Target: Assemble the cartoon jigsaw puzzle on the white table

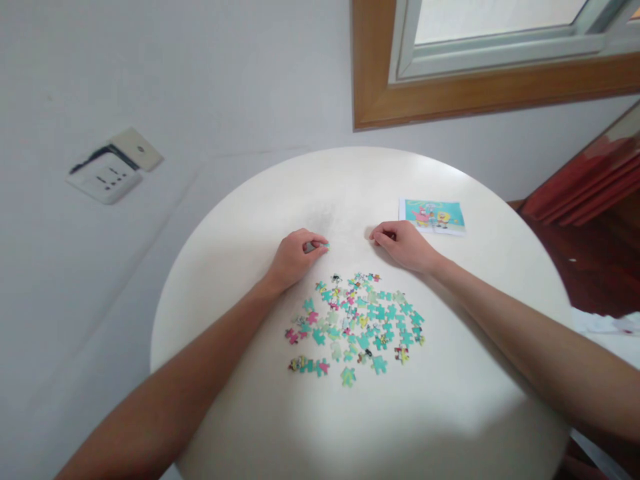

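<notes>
Between the thumb and fingers of my left hand (298,257) is a small teal jigsaw puzzle piece (327,247), held close to the white tabletop, beyond the loose pieces. Across from it my right hand (404,245) rests on the table with its fingers curled in, and nothing shows in them. A printed picture card (445,217) with two cartoon figures on teal lies just beyond the right hand. Nearer to me spreads a loose cluster of puzzle pieces (381,312), mostly teal, with some pink, yellow and pale green ones.
The round white table (240,427) stands close to the wall. A wall socket (107,179) is at the left. A wood-framed window (375,100) is at the back, and a red curtain (590,180) hangs at the right.
</notes>
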